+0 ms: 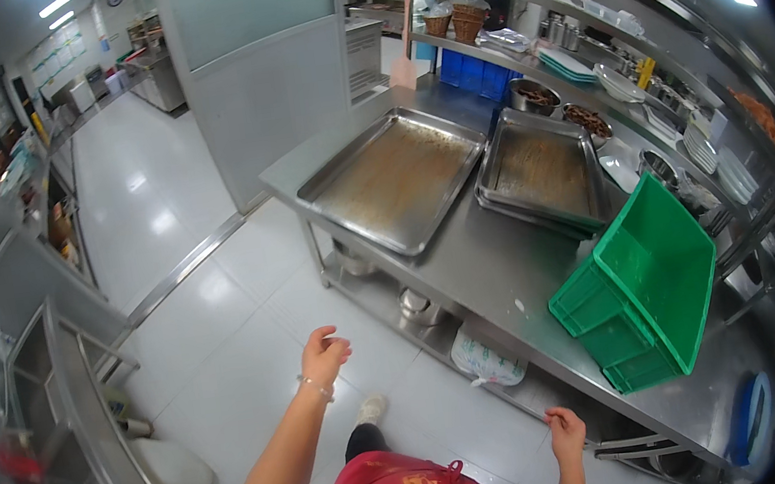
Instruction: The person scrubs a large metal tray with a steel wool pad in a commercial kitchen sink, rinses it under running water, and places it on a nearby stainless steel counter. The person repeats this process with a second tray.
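Observation:
My left hand (325,361) hangs above the white tiled floor with its fingers loosely bent and nothing in it. Near the front edge of a stainless steel table (467,279), my right hand (567,428) is also bare, fingers slightly curled. A green plastic crate (615,329) rests tilted on the table, its opening turned towards the right. Farther along, a large metal baking tray (394,181) with brownish residue lies flat at the far left end. Beside it sits a stack of smaller metal trays (537,172), the top one stained.
Shelves above the table hold plates (567,64) and wicker baskets (468,23). Pots (419,306) and a white plastic bag (485,358) occupy the lower shelf. A metal rack (99,438) stands at left. Beyond the partition (271,102), a tiled passage (147,172) leads away.

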The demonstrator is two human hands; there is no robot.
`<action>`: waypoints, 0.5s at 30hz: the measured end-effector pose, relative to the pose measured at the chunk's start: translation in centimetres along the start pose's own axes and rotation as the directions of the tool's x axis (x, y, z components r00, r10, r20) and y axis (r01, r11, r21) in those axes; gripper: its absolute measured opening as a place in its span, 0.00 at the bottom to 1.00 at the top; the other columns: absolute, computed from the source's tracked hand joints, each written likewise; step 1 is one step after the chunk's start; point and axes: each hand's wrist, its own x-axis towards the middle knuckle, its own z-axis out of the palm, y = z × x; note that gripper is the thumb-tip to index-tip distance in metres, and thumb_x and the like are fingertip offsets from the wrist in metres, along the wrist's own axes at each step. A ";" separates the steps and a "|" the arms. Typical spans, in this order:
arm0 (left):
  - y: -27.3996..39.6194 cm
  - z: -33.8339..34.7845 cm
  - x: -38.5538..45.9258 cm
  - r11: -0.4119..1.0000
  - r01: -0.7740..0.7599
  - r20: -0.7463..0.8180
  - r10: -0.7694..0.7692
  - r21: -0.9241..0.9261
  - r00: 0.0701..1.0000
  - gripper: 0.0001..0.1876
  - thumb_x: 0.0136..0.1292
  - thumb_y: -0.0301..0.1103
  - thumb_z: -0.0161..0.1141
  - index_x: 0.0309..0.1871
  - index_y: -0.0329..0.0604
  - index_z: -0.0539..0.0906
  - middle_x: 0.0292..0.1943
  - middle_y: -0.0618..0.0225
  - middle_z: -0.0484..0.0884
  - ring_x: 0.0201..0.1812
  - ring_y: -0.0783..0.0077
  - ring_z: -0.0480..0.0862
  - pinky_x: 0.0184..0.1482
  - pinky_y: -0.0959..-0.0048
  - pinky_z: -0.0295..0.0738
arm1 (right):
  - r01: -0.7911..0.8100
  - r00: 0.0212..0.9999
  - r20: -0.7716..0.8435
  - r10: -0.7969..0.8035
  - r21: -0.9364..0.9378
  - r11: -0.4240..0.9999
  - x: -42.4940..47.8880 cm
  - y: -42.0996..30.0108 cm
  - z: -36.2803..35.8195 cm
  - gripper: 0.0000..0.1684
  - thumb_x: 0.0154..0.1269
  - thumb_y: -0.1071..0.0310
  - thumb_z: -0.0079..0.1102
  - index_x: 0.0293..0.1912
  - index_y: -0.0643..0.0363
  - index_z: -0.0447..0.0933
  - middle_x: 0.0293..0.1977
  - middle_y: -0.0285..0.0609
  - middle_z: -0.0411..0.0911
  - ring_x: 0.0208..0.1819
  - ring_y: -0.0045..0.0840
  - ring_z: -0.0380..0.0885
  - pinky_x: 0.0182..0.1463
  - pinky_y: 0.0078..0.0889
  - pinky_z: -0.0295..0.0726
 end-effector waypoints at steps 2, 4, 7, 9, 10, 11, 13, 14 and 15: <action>1.2 2.4 7.0 0.994 0.061 0.071 -0.054 -0.095 0.996 0.23 0.63 0.29 0.59 0.60 0.37 0.67 0.40 0.58 0.81 0.38 0.67 0.83 0.41 0.71 0.80 | 0.020 0.997 -0.079 -0.023 -0.046 0.999 0.8 -0.8 0.9 0.09 0.65 0.79 0.50 0.39 0.65 0.80 0.34 0.44 0.83 0.36 0.24 0.83 0.41 0.24 0.79; 2.2 5.1 13.0 0.956 0.201 0.081 -0.187 -0.216 0.979 0.24 0.62 0.31 0.61 0.59 0.37 0.68 0.38 0.59 0.79 0.36 0.68 0.82 0.40 0.72 0.79 | -0.081 0.982 -0.174 0.070 -0.055 0.995 0.9 -1.8 2.0 0.10 0.64 0.81 0.49 0.39 0.66 0.80 0.33 0.41 0.81 0.36 0.22 0.81 0.42 0.22 0.78; 3.4 8.1 20.5 0.903 0.329 0.070 -0.323 -0.276 0.944 0.24 0.63 0.39 0.62 0.56 0.36 0.68 0.34 0.61 0.77 0.34 0.68 0.81 0.34 0.70 0.80 | -0.155 0.963 -0.241 0.120 -0.131 0.979 1.3 -4.3 4.2 0.10 0.63 0.82 0.49 0.39 0.67 0.80 0.31 0.39 0.80 0.34 0.20 0.80 0.41 0.20 0.77; 3.8 9.6 25.0 0.857 0.401 0.063 -0.404 -0.324 0.913 0.25 0.63 0.41 0.63 0.56 0.36 0.68 0.35 0.60 0.77 0.33 0.67 0.81 0.31 0.69 0.80 | -0.196 0.950 -0.280 0.141 -0.180 0.964 1.1 -7.2 6.1 0.10 0.62 0.82 0.48 0.38 0.67 0.80 0.30 0.40 0.81 0.34 0.20 0.80 0.41 0.20 0.77; 3.9 10.0 27.3 0.834 0.447 0.082 -0.447 -0.324 0.891 0.24 0.63 0.42 0.63 0.54 0.38 0.69 0.34 0.59 0.77 0.31 0.65 0.80 0.27 0.68 0.79 | -0.223 0.939 -0.303 0.160 -0.187 0.957 1.1 -9.6 7.6 0.11 0.62 0.82 0.48 0.37 0.67 0.80 0.30 0.41 0.81 0.34 0.21 0.80 0.41 0.20 0.77; 3.9 10.3 29.2 0.827 0.484 0.035 -0.496 -0.285 0.868 0.19 0.63 0.42 0.64 0.48 0.39 0.72 0.34 0.59 0.75 0.34 0.62 0.79 0.36 0.64 0.80 | -0.250 0.929 -0.324 0.179 -0.192 0.949 1.2 -11.0 8.7 0.11 0.62 0.81 0.48 0.37 0.67 0.80 0.30 0.42 0.81 0.34 0.21 0.80 0.41 0.20 0.77; 3.2 11.6 31.5 0.847 0.500 -0.089 -0.520 -0.179 0.850 0.16 0.61 0.40 0.66 0.40 0.41 0.74 0.32 0.63 0.73 0.31 0.64 0.76 0.37 0.61 0.80 | -0.298 0.907 -0.372 0.199 -0.232 0.926 0.0 -10.7 9.2 0.11 0.61 0.81 0.47 0.36 0.67 0.80 0.29 0.43 0.81 0.33 0.21 0.80 0.40 0.21 0.77; 2.6 11.7 32.2 0.846 0.500 -0.098 -0.522 -0.185 0.847 0.15 0.60 0.39 0.67 0.40 0.41 0.75 0.32 0.64 0.73 0.31 0.65 0.74 0.36 0.59 0.80 | -0.319 0.897 -0.392 0.206 -0.250 0.914 -0.7 -10.4 9.5 0.11 0.61 0.81 0.47 0.35 0.67 0.80 0.29 0.43 0.81 0.33 0.21 0.81 0.40 0.21 0.77; 1.8 11.9 32.8 0.845 0.499 -0.102 -0.523 -0.192 0.846 0.15 0.59 0.39 0.68 0.39 0.41 0.75 0.32 0.65 0.73 0.30 0.66 0.73 0.36 0.57 0.80 | -0.343 0.880 -0.424 0.216 -0.251 0.905 -1.4 -10.4 9.6 0.11 0.61 0.81 0.47 0.35 0.67 0.80 0.29 0.43 0.82 0.33 0.22 0.81 0.40 0.22 0.78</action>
